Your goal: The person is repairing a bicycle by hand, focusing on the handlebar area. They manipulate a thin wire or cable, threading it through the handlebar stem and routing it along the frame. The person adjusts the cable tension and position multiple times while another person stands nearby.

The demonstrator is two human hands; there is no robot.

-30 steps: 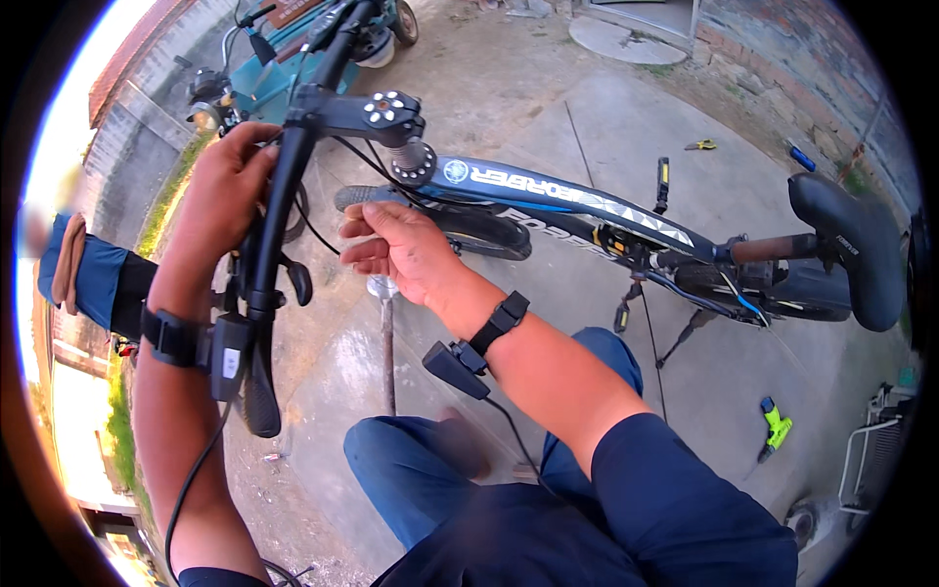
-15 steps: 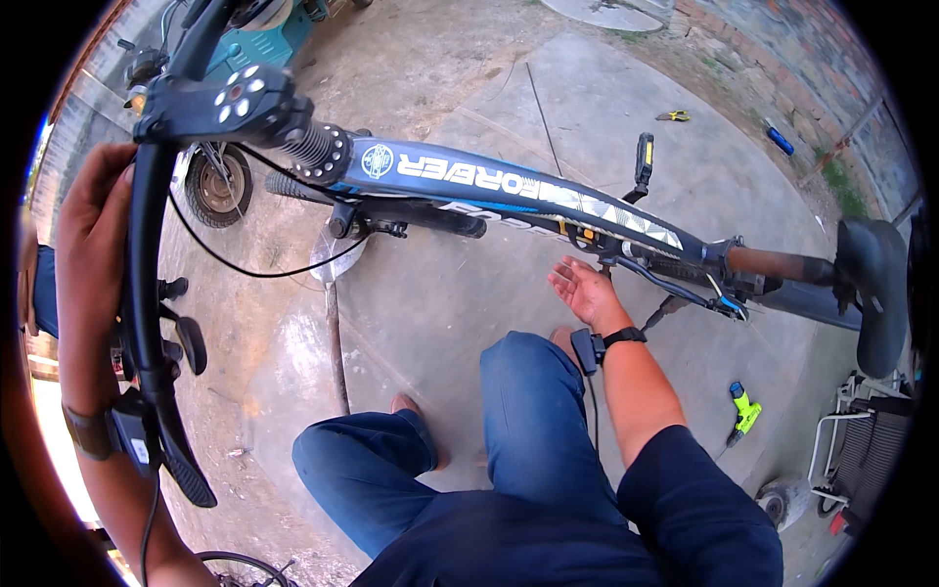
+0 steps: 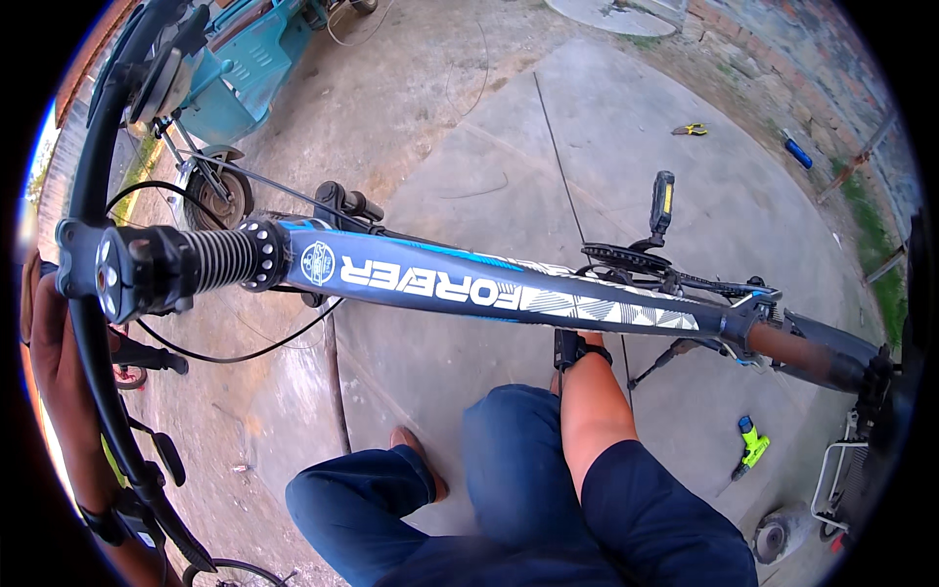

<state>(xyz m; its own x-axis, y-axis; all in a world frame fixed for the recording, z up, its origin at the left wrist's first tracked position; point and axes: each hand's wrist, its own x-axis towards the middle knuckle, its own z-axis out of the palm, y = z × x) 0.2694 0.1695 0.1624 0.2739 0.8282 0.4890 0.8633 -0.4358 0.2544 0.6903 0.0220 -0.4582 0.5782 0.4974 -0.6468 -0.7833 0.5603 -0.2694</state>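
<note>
A bicycle with a dark blue and white frame (image 3: 430,277) stretches across in front of me. Its black handlebar (image 3: 95,377) is at the left, with the stem and ribbed spring collar (image 3: 225,258) beside it. My left hand (image 3: 61,377) is wrapped against the handlebar near the stem, partly behind the bar. My right forearm (image 3: 599,401) reaches under the frame's top tube. The tube hides my right hand and its fingers, so what it touches cannot be seen. Beyond the tube are a crank pedal (image 3: 663,207) and the chainring (image 3: 626,258).
On the concrete floor lie yellow-handled pliers (image 3: 691,129), a blue tool (image 3: 798,153) and a bright green power drill (image 3: 751,448). A teal vehicle (image 3: 230,93) stands at the far left. A metal-framed chair (image 3: 831,484) is at the lower right, and a brick wall (image 3: 782,59) lies beyond.
The frame's front end and stem have moved left and nearer to me, with my left hand shifting along. My right hand, open and visible before, has gone beneath the top tube.
</note>
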